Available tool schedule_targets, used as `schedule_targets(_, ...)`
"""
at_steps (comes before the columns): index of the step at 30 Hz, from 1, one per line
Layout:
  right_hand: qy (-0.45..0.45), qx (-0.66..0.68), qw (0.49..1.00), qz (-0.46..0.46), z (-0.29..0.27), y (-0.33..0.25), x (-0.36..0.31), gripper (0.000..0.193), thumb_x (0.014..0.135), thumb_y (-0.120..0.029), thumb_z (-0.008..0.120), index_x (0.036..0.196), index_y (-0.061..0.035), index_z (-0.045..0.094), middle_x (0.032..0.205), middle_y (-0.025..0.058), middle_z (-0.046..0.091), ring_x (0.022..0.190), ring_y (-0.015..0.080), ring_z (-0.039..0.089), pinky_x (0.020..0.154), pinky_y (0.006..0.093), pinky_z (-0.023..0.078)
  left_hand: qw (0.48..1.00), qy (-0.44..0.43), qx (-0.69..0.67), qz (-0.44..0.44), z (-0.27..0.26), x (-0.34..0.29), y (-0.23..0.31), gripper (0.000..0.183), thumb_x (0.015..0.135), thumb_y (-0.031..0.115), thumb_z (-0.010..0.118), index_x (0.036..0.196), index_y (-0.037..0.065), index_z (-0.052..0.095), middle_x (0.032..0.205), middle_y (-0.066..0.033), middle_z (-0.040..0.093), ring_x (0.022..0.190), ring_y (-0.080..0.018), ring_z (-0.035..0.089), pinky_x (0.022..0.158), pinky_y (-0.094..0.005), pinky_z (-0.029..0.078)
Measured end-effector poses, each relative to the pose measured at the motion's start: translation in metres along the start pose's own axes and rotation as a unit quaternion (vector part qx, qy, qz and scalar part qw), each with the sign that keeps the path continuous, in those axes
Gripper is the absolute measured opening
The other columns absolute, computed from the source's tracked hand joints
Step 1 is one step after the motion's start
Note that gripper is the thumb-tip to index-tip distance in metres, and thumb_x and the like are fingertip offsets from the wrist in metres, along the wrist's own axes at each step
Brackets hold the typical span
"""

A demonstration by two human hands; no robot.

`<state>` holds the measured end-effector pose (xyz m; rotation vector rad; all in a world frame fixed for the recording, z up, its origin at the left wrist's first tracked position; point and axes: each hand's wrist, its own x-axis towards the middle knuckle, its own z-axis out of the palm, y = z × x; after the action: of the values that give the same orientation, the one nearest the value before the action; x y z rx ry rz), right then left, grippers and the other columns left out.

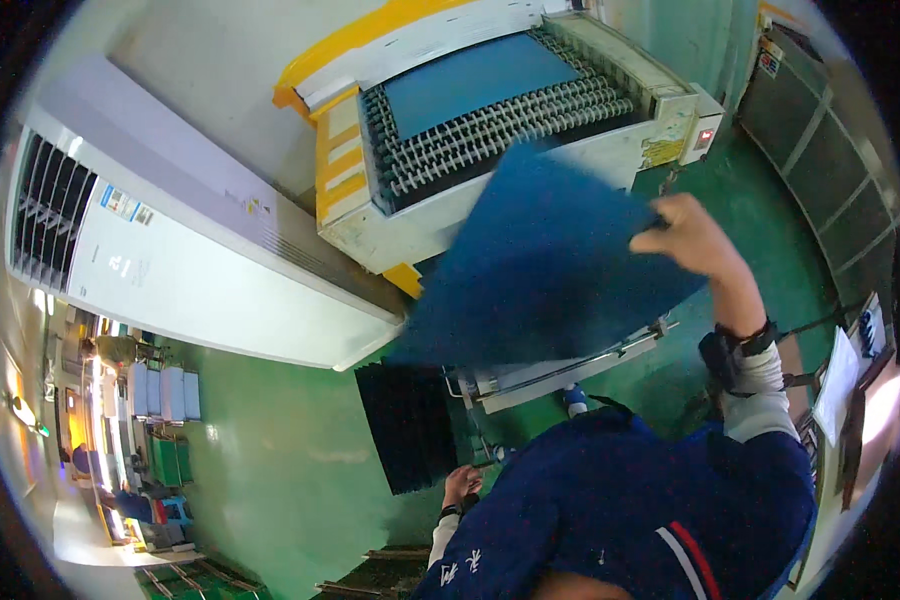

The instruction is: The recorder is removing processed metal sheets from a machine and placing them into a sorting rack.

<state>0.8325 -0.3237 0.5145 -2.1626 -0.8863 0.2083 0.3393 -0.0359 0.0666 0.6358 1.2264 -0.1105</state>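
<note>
My right hand [692,236] pinches the right corner of a large dark blue sheet [550,265]. The sheet hangs tilted in front of a roller conveyor machine [500,135], its edges slightly blurred. Another flat blue sheet [480,82] lies on the conveyor's rollers. Low and left of my body, my left hand [461,486] is closed, fingers curled; what is in it I cannot make out. Just beyond that hand stands a black ridged rack or panel [407,425]. Part of a metal-framed cart [570,377] shows beneath the held sheet, which hides the rest.
A tall white air conditioner [200,260] leans across the left of the picture. At right are a grey panelled screen [820,150] and white papers [836,385]. Green floor [270,430] runs toward distant workbenches and a stack of pale boxes [165,392].
</note>
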Motion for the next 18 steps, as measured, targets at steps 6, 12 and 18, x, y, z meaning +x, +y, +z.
schedule_targets(6,0.147,0.576,0.787,0.166,-0.016,0.084,0.019,0.031,0.079,-0.015,0.061,0.105,-0.0012,0.053,0.099,0.0092,0.059,0.086,0.0212,0.058,0.076,0.0349,0.046,0.993,-0.114,0.032,0.02,0.014,0.013,0.007,0.023,0.083,0.02,0.054,0.101,0.005,0.051,0.083,-0.0085,0.06,0.065,-0.0228,0.06,0.05,-0.0331,0.05)
schedule_targets(12,0.085,0.669,0.718,0.175,0.04,0.128,0.032,0.029,0.079,-0.011,0.058,0.107,-0.0041,0.051,0.101,0.007,0.058,0.09,0.0229,0.057,0.08,0.0389,0.044,0.999,0.018,0.029,0.009,0.049,-0.022,0.01,0.02,0.084,0.018,0.053,0.1,0.005,0.052,0.081,-0.0086,0.061,0.062,-0.0213,0.06,0.047,-0.0303,0.049)
schedule_targets(18,0.077,0.721,0.611,0.318,0.109,0.162,0.06,0.02,0.075,-0.012,0.062,0.092,-0.0077,0.052,0.092,0.0069,0.057,0.083,0.0216,0.055,0.075,0.038,0.044,0.998,0.027,0.015,0.061,0.036,-0.012,-0.007,0.022,0.085,0.02,0.052,0.101,0.005,0.051,0.083,-0.0099,0.061,0.061,-0.0232,0.06,0.048,-0.0311,0.05)
